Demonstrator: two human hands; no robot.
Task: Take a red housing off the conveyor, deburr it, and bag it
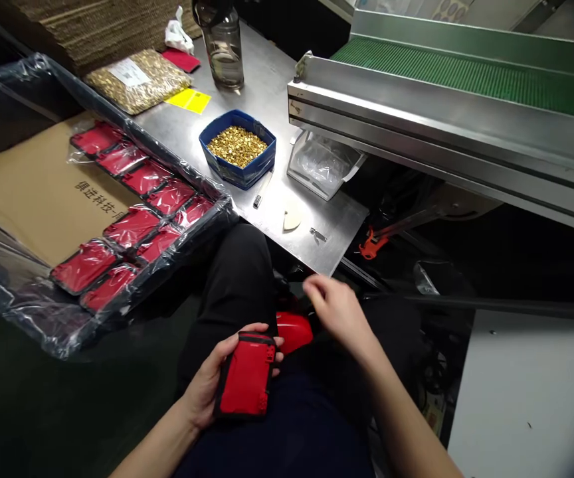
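In the head view, my left hand (208, 380) is wrapped round a red rectangular case (247, 380) with a black rim, holding it over my lap. Small red hinge-like parts show along its right edge. My right hand (335, 307) hovers up and right of the case, its fingers curled in; whatever they may hold is hidden. Between my legs is a glossy red rounded object (293, 332). Several similar red cases (160, 180) in clear wrap lie in the plastic-lined box (42, 325) at left. On the metal table, a blue tray (241, 176) holds small gold pieces (237, 146).
A bag of gold pieces (140, 79), a yellow card (190, 100) and a water bottle (224, 56) stand at the back. A clear bin (319, 166) sits under the green conveyor (446, 73). Clippers (318, 235) lie near the table's edge. A white panel (526, 398) is at right.
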